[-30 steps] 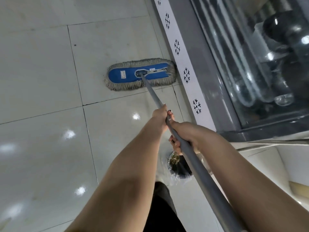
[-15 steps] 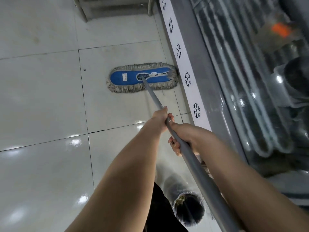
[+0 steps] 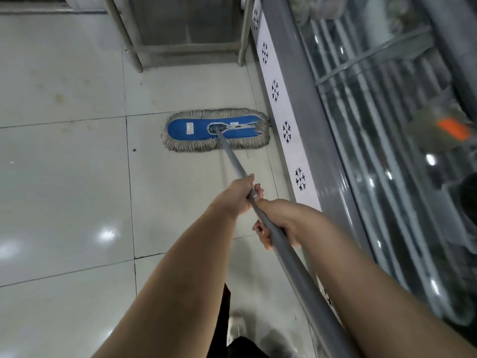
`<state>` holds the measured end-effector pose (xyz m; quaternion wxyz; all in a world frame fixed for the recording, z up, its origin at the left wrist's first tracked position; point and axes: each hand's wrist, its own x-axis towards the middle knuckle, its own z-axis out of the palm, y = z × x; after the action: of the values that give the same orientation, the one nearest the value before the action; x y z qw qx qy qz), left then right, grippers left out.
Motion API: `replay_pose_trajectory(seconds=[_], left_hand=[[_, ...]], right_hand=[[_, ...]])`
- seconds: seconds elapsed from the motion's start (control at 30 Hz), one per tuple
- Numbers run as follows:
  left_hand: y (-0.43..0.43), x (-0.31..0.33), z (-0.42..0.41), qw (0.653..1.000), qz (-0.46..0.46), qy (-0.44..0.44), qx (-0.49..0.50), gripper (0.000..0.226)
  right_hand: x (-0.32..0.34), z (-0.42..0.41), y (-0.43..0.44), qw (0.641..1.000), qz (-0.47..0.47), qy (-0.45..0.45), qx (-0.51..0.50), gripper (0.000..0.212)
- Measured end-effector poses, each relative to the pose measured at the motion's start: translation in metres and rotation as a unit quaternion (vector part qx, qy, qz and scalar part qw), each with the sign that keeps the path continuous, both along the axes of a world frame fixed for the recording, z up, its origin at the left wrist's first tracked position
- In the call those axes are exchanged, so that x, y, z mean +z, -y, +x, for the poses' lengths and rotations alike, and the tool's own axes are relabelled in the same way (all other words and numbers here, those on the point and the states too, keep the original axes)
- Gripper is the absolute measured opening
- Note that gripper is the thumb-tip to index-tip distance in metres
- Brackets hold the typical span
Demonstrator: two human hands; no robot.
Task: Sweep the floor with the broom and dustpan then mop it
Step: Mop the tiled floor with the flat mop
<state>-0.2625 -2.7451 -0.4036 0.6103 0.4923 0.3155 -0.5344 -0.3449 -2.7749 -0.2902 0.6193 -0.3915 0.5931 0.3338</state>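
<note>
Both hands grip the grey mop handle [image 3: 233, 162]. The left hand [image 3: 236, 196] is curled round it on the side nearer the mop head, and the right hand [image 3: 280, 220] wraps it just behind, the two nearly touching. The blue mop head [image 3: 196, 129], fringed with grey-tan yarn, lies flat on the tiled floor [image 3: 64, 182] at its right edge. Its right end touches or nearly touches the white strip [image 3: 293, 151] printed with snowflakes along the base of a glass-fronted case [image 3: 366, 140]. A metal frame [image 3: 140, 58] stands on the floor beyond the mop head.
</note>
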Motion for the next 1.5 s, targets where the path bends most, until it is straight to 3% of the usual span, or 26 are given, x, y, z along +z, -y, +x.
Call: replay_pose_trajectory(seconds=[0.27, 1.0, 1.5], left_hand=[[0.029, 0.013, 0.140, 1.000, -0.003, 0.008, -0.024, 0.021], [0.119, 0.009, 0.390, 0.999, 0.016, 0.026, -0.030, 0.023], [0.088, -0.010, 0.499, 0.981, 0.062, 0.083, -0.165, 0.027]], right_hand=[[0.010, 0.139, 0.032, 1.000, 0.000, 0.004, -0.003, 0.048], [0.000, 0.388, 0.128, 0.999, 0.036, 0.012, -0.019, 0.049], [-0.027, 0.484, 0.073, 0.992, 0.029, 0.077, -0.097, 0.045]])
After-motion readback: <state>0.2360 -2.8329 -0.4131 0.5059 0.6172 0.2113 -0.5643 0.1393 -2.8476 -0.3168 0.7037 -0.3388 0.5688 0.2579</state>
